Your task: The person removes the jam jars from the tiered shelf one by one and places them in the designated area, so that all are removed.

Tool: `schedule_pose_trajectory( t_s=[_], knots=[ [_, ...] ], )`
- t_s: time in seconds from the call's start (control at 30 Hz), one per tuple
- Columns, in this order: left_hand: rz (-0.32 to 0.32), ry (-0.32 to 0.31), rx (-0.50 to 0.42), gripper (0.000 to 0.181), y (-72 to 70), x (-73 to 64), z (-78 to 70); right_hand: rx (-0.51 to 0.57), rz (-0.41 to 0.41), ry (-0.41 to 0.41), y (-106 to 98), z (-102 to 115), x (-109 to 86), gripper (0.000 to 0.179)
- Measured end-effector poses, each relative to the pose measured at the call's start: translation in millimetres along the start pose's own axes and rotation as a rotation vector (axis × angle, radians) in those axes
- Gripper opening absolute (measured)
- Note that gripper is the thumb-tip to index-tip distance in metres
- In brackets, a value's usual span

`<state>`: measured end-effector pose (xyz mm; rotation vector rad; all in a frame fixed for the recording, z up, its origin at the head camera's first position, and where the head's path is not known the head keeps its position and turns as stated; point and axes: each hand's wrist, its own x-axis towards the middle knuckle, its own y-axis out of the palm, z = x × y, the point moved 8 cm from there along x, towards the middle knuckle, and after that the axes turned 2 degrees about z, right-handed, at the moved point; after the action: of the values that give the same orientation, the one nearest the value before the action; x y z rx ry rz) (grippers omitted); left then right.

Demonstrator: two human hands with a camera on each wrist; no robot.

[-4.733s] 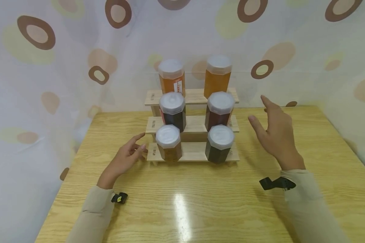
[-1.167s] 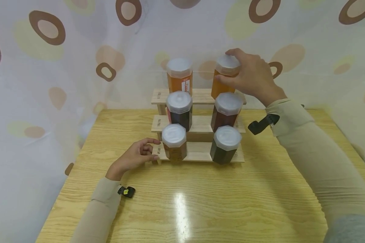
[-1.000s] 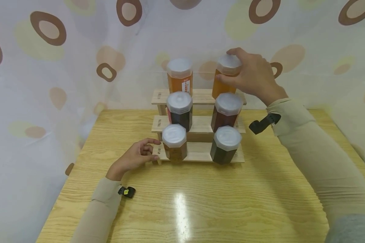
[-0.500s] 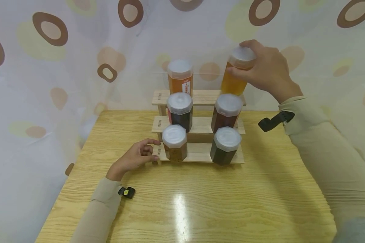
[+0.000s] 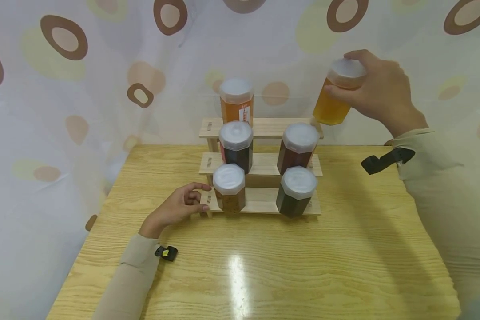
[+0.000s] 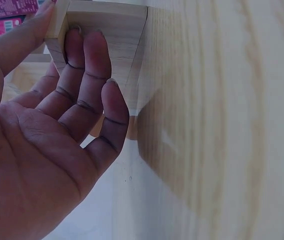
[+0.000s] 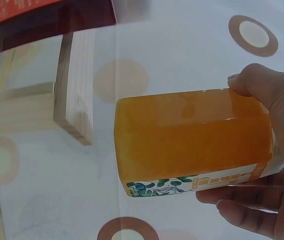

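- Right hand (image 5: pixel 383 91) is clamped on the amber jar (image 5: pixel 331 106), tilted in the air right of the rack (image 5: pixel 263 200);
- left hand (image 5: pixel 173 206) grips the rack's lowest left end;
- five jars (image 5: pixel 240 155) stand on it.

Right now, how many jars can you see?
6: amber jar in the right hand; orange jar, top shelf; black jar and maroon jar, middle shelf; brown jar and dark green jar, bottom shelf.

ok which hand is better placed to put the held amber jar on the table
Probably the right hand: it grips the amber jar near its lid, apart from the wooden rack and near its right end; the left hand is at the left end of the lowest shelf.
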<state>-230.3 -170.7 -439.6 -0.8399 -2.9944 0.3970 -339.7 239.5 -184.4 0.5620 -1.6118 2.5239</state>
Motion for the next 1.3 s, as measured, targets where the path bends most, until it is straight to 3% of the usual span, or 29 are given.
schedule_pose_trajectory(
  t_s=[0.67,1.3],
  knots=[
    [0.016,0.014,-0.011,0.050,1.6,-0.4,-2.7,-0.031,0.059,0.135,-12,-67,-22.4,0.084],
    [0.011,0.005,0.019,0.050,1.8,0.5,-0.1,-0.020,0.155,0.207,17,-125,-54.2,0.089]
  ],
)
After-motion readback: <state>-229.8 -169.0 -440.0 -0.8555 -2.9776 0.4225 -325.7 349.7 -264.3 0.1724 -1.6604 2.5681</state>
